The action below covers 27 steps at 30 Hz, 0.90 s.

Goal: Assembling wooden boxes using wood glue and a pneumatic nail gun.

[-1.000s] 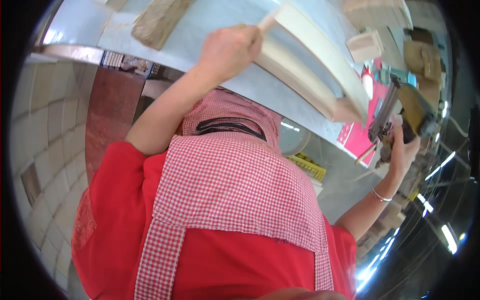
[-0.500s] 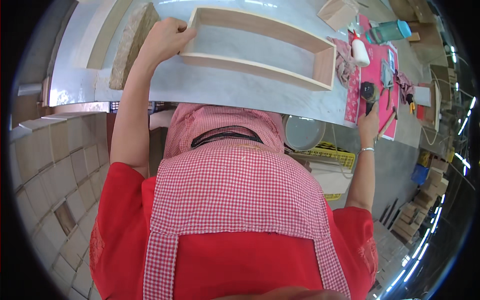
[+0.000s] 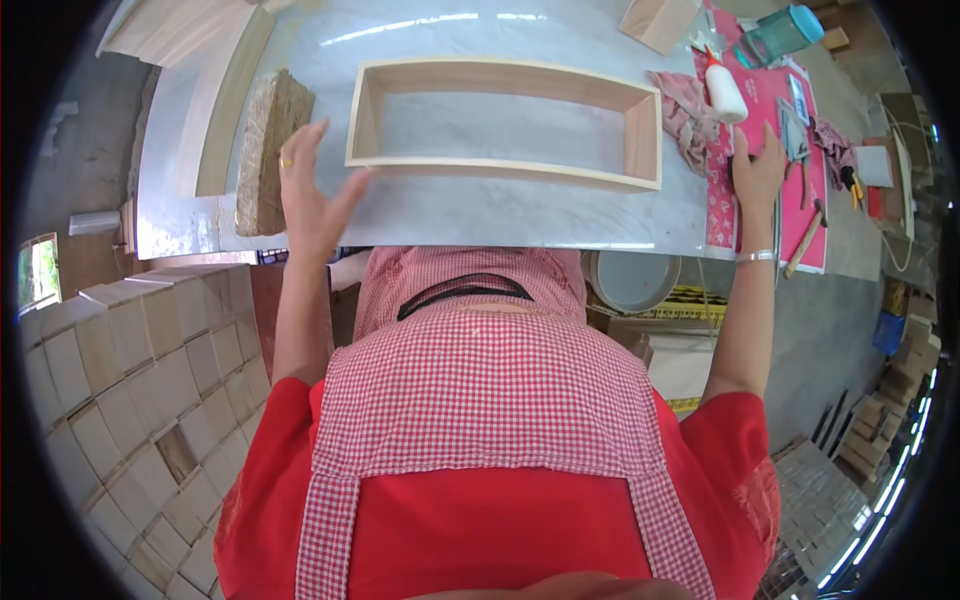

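Note:
A long rectangular frame of pale wood (image 3: 505, 172), with no panel across its middle, lies on the table. Close to its left end is my left hand (image 3: 315, 200), thumb and fingers spread, holding nothing. My right hand (image 3: 760, 172) is over the pink patterned mat (image 3: 722, 225), its thumb and fingers apart. A dark piece shows by that thumb; the hand mostly hides it, so its kind is unclear. Above this hand lies a white squeeze bottle (image 3: 725, 92) with a red tip. A crumpled pink cloth (image 3: 685, 110) rests between the frame and the mat.
A rough block (image 3: 265, 150) and long wooden boards (image 3: 228, 110) lie at the left. At the right are a hammer (image 3: 805, 240), a teal bottle (image 3: 778, 38) and a second cloth (image 3: 835, 145). Stacked wooden blocks (image 3: 130, 370) stand below left; a round basin (image 3: 632, 280) sits under the table edge.
My left hand has let go of the frame's left end and opened. The frame now lies squarer to me. My right hand has moved up the mat, over where the dark round-headed tool was.

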{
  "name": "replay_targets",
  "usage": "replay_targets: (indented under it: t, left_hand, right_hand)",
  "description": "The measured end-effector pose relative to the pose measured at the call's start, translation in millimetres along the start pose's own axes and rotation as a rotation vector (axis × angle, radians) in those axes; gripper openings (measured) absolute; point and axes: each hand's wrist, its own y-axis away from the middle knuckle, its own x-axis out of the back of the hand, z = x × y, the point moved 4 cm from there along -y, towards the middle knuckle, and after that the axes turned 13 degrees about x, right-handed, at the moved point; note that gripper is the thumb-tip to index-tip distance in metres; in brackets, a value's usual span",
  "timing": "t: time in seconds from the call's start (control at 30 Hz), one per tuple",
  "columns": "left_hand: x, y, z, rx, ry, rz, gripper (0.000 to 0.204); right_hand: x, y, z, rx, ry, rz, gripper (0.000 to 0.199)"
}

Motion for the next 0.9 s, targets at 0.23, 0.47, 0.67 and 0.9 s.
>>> replay_targets:
  t: [0.23, 0.47, 0.67, 0.9]
  left_hand:
    - [-58, 51, 59, -0.622, -0.499, -0.097, 0.052]
    - [-69, 41, 38, -0.584, -0.458, -0.022, 0.03]
    - [-51, 61, 26, -0.601, -0.453, 0.142, 0.037]
    - [-86, 87, 21, -0.774, -0.507, 0.133, 0.042]
  right_hand:
    - [-90, -55, 36, -0.222, 0.02, -0.308, 0.083]
    - [-84, -53, 51, -0.388, -0.429, 0.003, 0.065]
    - [12, -39, -66, -0.408, -0.927, 0.336, 0.054]
    - [30, -8, -265, -0.235, -1.228, 0.075, 0.042]
